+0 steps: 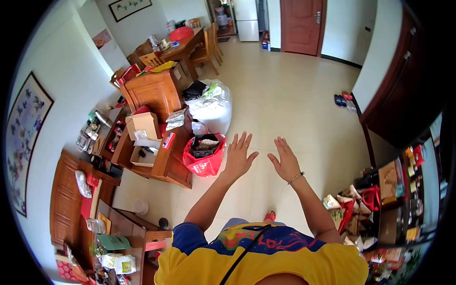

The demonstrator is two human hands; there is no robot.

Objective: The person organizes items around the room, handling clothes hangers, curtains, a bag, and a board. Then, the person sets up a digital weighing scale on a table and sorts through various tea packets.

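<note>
My left hand (239, 157) is held out in front of me with its fingers spread and nothing in it. My right hand (285, 163) is raised beside it, fingers stretched out, also holding nothing. A beaded bracelet (296, 178) circles my right wrist. Nearest to my left hand is a red bag (204, 166) standing on the floor, with dark and patterned items inside. Behind that bag sits a big white sack (214, 111) with a black bag (195, 90) on top. Neither hand touches anything.
A wooden armchair (153, 92) holds an open cardboard box (142, 157) at left. Nearer, a wooden table (128, 228) carries jars and packets. Shelves and several bags (349, 209) crowd the right side. A dining table (190, 42) with chairs and a red door (302, 26) are farther back.
</note>
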